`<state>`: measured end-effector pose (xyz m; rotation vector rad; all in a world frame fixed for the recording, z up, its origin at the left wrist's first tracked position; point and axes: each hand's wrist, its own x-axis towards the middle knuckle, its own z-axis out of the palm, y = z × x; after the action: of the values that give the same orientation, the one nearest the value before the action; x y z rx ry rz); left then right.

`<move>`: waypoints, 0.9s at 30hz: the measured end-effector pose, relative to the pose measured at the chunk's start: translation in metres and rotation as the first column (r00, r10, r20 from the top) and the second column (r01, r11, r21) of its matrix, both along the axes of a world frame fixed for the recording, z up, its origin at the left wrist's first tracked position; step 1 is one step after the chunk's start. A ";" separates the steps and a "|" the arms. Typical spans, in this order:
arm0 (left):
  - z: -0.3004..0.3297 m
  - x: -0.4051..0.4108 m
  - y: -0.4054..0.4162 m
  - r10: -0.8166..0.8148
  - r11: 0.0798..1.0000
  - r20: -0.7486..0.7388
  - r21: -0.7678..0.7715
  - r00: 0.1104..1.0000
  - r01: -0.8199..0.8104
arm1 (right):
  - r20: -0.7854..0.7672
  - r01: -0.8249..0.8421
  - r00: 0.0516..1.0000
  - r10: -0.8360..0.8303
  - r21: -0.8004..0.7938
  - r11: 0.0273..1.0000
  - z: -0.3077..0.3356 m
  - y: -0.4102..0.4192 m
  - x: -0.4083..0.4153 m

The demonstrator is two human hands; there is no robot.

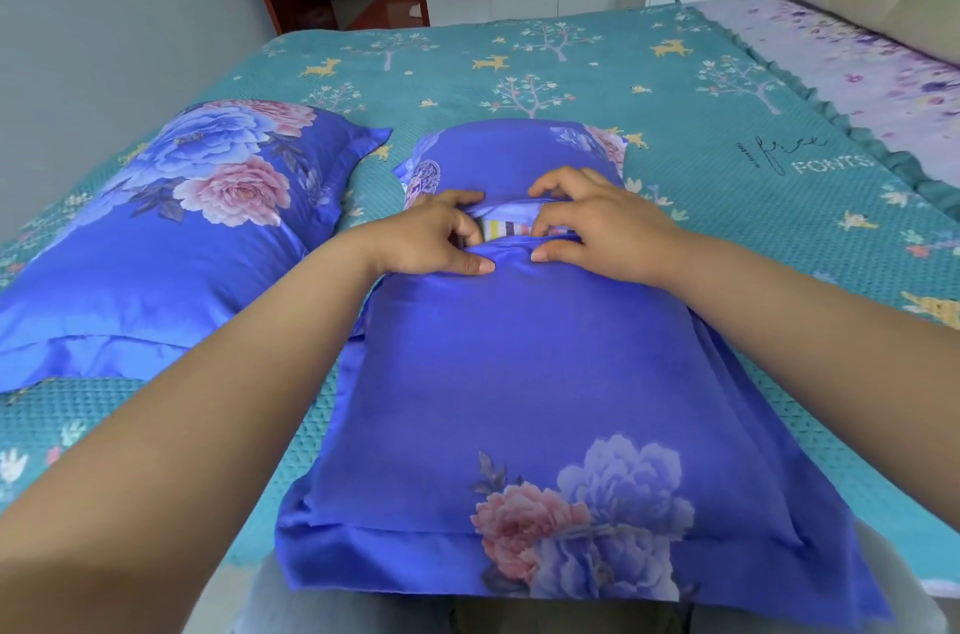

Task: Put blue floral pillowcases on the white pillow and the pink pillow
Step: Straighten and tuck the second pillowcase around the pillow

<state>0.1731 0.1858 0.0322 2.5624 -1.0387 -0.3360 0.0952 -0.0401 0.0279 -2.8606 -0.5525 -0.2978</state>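
1. Pillowcase (519, 373) of shiny blue satin-like cloth lies in the middle of the bed, lengthwise away from the person, with its flat flange border hanging over the near edge of the bed. It is filled and puffy, printed with pink and pale blue peony flowers near the front corner.
2. Inside it a pillow is seen only through the envelope opening on the far half: a narrow strip of striped fabric (501, 228) in yellow, pink and dark lines.
3. Left hand (441, 238) pinches the near edge of the opening, the thumb pressed flat on the cloth and the fingers curled into the gap.
4. Right hand (592, 223) does the same on the other side, its fingers hooked on the upper flap and its thumb on the lower one.
5. Second covered pillow (171, 228) rests to the left, just beside the first, fully closed, same floral satin.
6. Bedspread (675, 103) below is teal, quilted in small bumps, with deer and trees.
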 end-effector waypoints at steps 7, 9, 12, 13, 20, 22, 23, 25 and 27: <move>0.005 0.000 0.002 0.078 0.964 0.332 0.215 0.940 -0.156 | -0.207 0.107 0.956 -0.210 -0.421 0.901 0.024 -0.003 0.003; 0.009 0.002 0.012 0.066 0.921 0.315 0.346 0.947 -0.179 | -0.178 0.172 0.939 -0.295 -0.501 0.848 0.029 -0.005 0.000; 0.018 0.006 0.026 0.037 0.858 0.162 0.500 0.986 -0.115 | -0.096 0.268 0.922 -0.374 -0.539 0.798 0.027 -0.003 -0.006; 0.021 0.006 0.027 0.045 0.850 0.139 0.515 0.989 -0.111 | -0.062 0.307 0.916 -0.396 -0.526 0.793 0.025 -0.001 -0.008; -0.010 0.001 0.035 0.263 0.894 0.645 0.117 0.718 -0.433 | 0.226 0.517 0.855 -0.466 -0.299 0.802 -0.010 -0.007 -0.009; -0.032 -0.002 0.040 0.350 0.897 0.607 0.001 0.713 -0.441 | 0.269 0.525 0.842 -0.469 -0.200 0.827 -0.018 -0.007 -0.008; -0.039 -0.004 0.043 0.401 0.889 0.554 -0.043 0.730 -0.456 | 0.272 0.517 0.844 -0.462 -0.183 0.836 -0.022 -0.007 -0.007; -0.048 -0.006 0.050 0.479 0.867 0.467 -0.119 0.744 -0.484 | 0.278 0.504 0.849 -0.449 -0.175 0.846 -0.028 -0.008 -0.007; -0.053 -0.007 0.058 0.495 0.861 0.437 -0.133 0.750 -0.491 | 0.296 0.499 0.847 -0.441 -0.160 0.852 -0.033 -0.010 -0.007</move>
<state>0.1661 0.2439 -0.0206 2.8451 -0.4304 0.4404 0.0882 -0.0498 -0.0055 -3.1770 0.1159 -0.7262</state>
